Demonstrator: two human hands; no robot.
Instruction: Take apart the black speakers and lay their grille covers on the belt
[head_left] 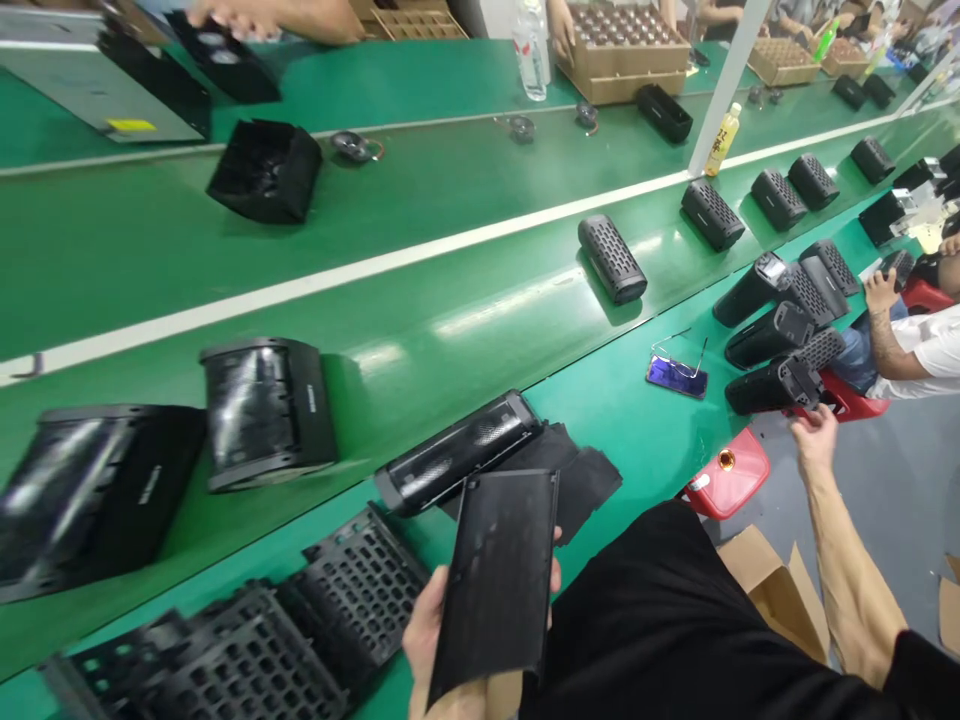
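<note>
My left hand [425, 625] is closed around a flat black plastic panel [495, 575], thumb on its left edge and fingertips showing past its right edge. My right hand [816, 440] reaches far to the right, fingers curled in at the near end of a black speaker housing [765, 388]. Beyond that housing lie several similar black housings [750, 290] and perforated grilles [831, 265]. Beside the panel, a long black shell with a mesh front [461, 450] rests on dark flat sheets [592, 490]. Perforated black grilles [367, 580] are piled to the left of my left hand.
On the green conveyor [420, 330] stand black shells [270, 410] and grilled speakers [611, 258]. Glasses lie on a phone [676, 376]. A red stool [727, 475] and a cardboard box [776, 585] are by my legs. A co-worker's arm [892, 335] is at right.
</note>
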